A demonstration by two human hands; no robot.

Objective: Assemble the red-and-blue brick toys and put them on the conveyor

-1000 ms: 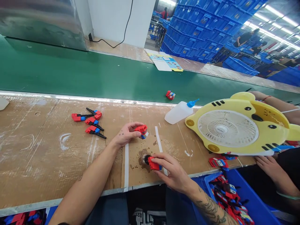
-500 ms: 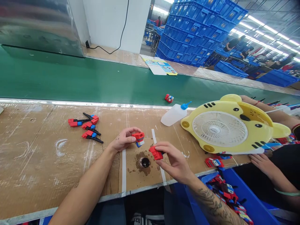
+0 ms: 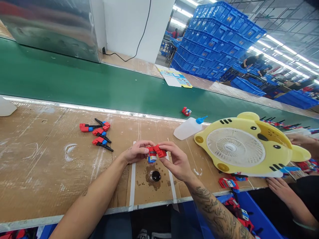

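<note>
My left hand (image 3: 136,153) pinches a red and blue toy part (image 3: 151,154) above the cardboard-covered bench (image 3: 45,172). My right hand (image 3: 175,162) holds a second red part (image 3: 160,151) pressed against the first, so both hands meet at the middle. Just below them a small dark glue pot (image 3: 156,175) sits in a stained patch of the cardboard.
Three red, blue and black pieces (image 3: 97,130) lie to the left. A white squeeze bottle (image 3: 187,128) and a yellow fan (image 3: 245,145) lie to the right. One toy (image 3: 186,111) rides the green belt (image 3: 74,83). Another person's hand (image 3: 282,188) rests near a blue bin (image 3: 254,212) of parts.
My right hand lifted its red part from the glue pot and brought it up to the part in my left hand. The two parts now touch.
</note>
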